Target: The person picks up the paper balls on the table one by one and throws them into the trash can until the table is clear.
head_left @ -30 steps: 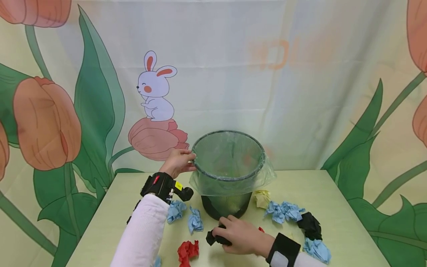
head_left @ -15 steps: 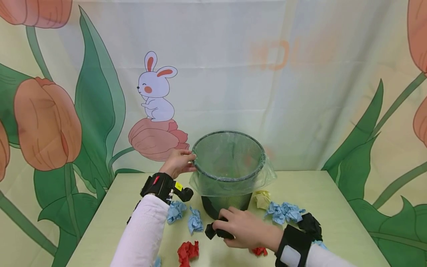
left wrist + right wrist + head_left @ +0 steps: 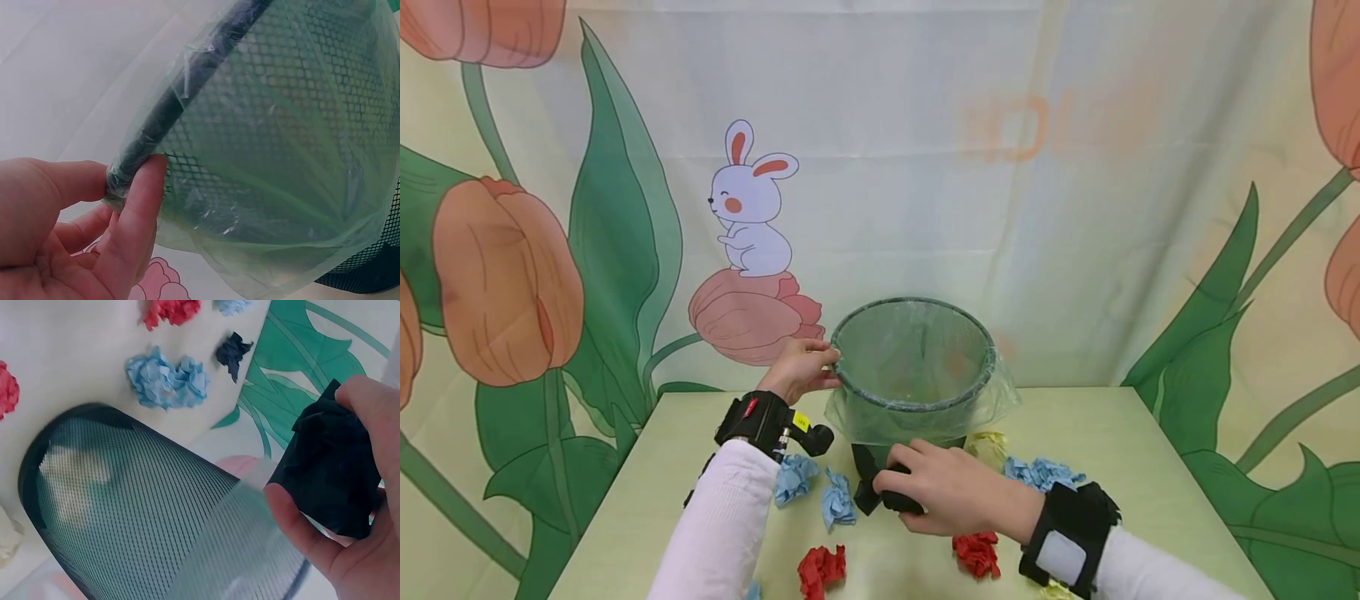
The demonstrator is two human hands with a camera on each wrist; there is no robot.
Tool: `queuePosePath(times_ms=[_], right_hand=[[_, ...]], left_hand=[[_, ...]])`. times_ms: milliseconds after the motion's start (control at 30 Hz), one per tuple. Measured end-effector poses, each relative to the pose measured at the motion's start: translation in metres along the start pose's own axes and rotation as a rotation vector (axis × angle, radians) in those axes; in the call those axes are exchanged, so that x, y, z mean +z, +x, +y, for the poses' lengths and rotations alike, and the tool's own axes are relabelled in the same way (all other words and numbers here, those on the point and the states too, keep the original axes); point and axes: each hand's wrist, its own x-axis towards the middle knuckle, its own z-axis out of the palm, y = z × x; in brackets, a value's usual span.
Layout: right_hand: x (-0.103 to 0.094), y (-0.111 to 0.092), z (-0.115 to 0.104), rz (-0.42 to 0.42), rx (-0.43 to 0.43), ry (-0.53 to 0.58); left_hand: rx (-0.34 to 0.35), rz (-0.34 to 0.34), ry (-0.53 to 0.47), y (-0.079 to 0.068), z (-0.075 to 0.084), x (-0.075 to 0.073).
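Note:
A black mesh wastebasket [image 3: 868,458] stands upright at the table's far side, with a thin clear-green plastic bag [image 3: 857,417] folded over its rim. At the rim's left side, my left hand [image 3: 797,367] pinches the rim and the bag between thumb and fingers; the left wrist view shows this grip close up. My right hand [image 3: 951,492] holds a crumpled black paper ball [image 3: 331,465] in front of the basket, below rim height. Thumb and fingers curl round the paper in the right wrist view. Part of the basket's lower front is hidden by this hand.
Crumpled paper lies about the table [image 3: 625,500]: blue balls [image 3: 837,500] left of the basket, red balls [image 3: 822,571] at the front, a yellow ball [image 3: 987,448] and blue paper [image 3: 1043,473] to the right. A printed curtain [image 3: 1075,250] hangs behind.
My right hand has risen slightly toward the basket with the black paper ball, uncovering a red ball beneath the wrist. My left hand stays at the rim.

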Motion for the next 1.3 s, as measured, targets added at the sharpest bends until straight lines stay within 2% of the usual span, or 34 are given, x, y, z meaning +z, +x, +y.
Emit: queuePosePath(times_ms=[367, 667, 967, 1300], right_hand=[[-0.024, 0.001, 0.007, 0.035, 0.0, -0.037], [-0.039, 0.002, 0.018, 0.126, -0.007, -0.025], [-0.059, 0.01, 0.033, 0.174, 0.056, 0.011], [-0.075, 0.019, 0.052, 0.156, 0.117, 0.015]], left_hand=[[0.002, -0.009, -0.014, 0.001, 0.001, -0.001], [-0.001, -0.004, 0.004, 0.0, 0.002, -0.001], [0.0, -0.013, 0.0, -0.002, 0.0, -0.001], [0.008, -0.018, -0.006, -0.002, 0.0, -0.001]])
